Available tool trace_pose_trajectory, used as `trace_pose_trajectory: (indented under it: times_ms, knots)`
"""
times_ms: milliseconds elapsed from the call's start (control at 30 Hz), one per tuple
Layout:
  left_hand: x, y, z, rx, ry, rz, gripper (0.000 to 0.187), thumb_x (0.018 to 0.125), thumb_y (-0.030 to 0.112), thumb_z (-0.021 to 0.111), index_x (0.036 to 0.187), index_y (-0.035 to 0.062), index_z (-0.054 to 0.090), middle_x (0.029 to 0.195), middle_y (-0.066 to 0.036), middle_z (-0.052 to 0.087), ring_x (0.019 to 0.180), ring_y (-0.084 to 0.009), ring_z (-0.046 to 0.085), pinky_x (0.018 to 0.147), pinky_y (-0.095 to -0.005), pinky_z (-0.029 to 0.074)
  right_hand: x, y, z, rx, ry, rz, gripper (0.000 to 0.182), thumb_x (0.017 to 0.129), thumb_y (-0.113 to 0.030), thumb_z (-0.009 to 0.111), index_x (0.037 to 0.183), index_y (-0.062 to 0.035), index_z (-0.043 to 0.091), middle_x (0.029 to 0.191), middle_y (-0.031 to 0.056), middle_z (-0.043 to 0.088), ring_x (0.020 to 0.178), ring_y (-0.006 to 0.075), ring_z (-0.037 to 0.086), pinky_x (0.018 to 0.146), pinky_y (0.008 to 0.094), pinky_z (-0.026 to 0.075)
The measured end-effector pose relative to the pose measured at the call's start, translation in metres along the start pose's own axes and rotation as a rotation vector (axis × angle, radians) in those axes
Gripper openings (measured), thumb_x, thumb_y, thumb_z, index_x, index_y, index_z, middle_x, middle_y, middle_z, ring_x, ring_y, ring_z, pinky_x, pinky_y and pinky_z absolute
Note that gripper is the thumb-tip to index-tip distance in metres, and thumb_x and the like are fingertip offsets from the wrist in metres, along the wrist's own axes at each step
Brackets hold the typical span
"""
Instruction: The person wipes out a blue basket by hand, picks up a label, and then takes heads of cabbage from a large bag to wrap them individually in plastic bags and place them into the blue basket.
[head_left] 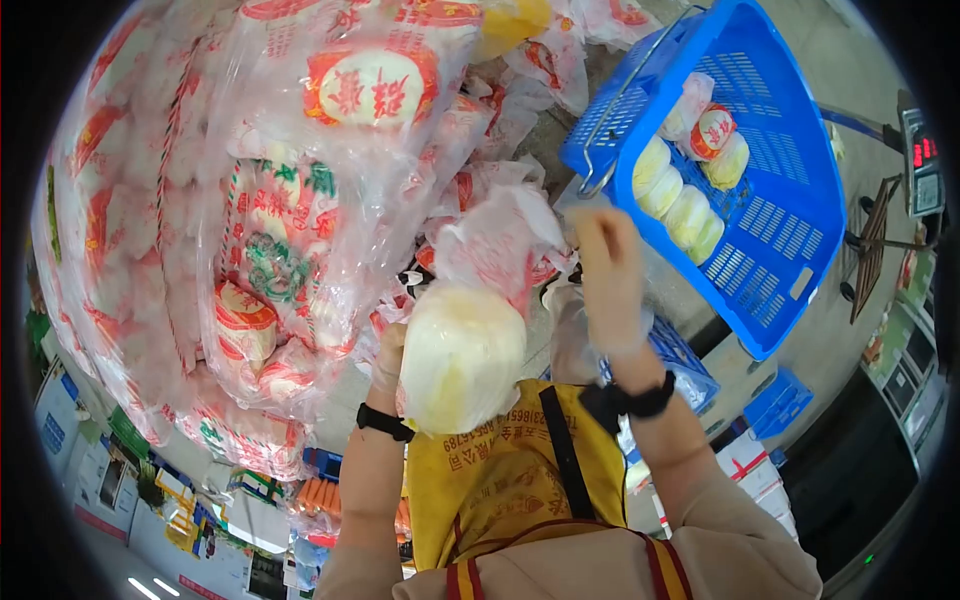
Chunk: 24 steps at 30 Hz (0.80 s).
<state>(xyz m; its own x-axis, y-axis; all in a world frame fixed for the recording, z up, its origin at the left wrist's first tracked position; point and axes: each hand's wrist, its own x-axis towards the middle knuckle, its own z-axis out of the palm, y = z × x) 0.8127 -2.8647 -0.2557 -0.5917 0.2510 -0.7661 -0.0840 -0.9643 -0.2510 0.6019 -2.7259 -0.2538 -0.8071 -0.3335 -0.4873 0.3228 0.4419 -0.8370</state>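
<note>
A pale cabbage [463, 358] is held up in front of the yellow apron [520, 465]. My left hand [390, 352] grips its left side, with the fingers partly hidden behind it. To the right, my right hand [605, 262] is raised near the handle of the blue basket [745, 290], smeared by motion, so its fingers and anything in them cannot be made out. A crumpled clear and red plastic wrapper [500, 240] lies just beyond the cabbage. Inside the basket are several cabbages [690, 215], one of them in a red and white wrapper.
Large clear bags [330, 130] of wrapped cabbages are piled at the left. Loose plastic wrappers cover the floor at the top middle. A scale display [924, 153] stands at the far right, and a smaller blue basket [778, 402] lies below the large one.
</note>
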Motion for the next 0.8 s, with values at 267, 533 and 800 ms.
trace_pose_trajectory:
  times_ms: [267,533,800]
  knots:
    - [0.017,-0.011,0.058,1.037,0.032,0.52,0.064,0.072,0.009,0.062,0.13,0.003,0.035,0.119,-0.009,0.05,0.107,-0.0188,0.05,0.095,-0.0323,0.039,-0.033,0.025,-0.008,0.792,-0.503,0.402,0.093,0.072,-0.015,0.075,0.146,-0.008,0.019,0.134,0.0087,0.042,0.122,0.0178,0.042,0.101,0.0315,0.036]
    - [0.02,-0.002,0.112,1.975,0.124,1.224,0.067,0.07,0.01,0.071,0.129,-0.0016,0.041,0.105,-0.013,0.058,0.093,-0.0288,0.055,0.099,-0.0383,0.031,-0.023,0.003,-0.047,0.926,-0.817,0.471,0.101,0.065,-0.044,0.078,0.143,-0.0078,0.026,0.133,0.0098,0.044,0.122,0.0222,0.045,0.103,0.0355,0.036]
    - [-0.027,-0.064,0.127,1.773,-0.785,0.527,0.032,0.064,0.006,0.066,0.096,0.0082,0.062,0.079,-0.009,0.06,0.079,-0.0307,0.059,0.072,-0.0398,0.05,-0.03,0.066,-0.096,1.126,-0.352,0.489,0.081,0.076,-0.05,0.066,0.138,-0.0077,0.036,0.133,0.0103,0.048,0.12,0.0224,0.048,0.102,0.0358,0.038]
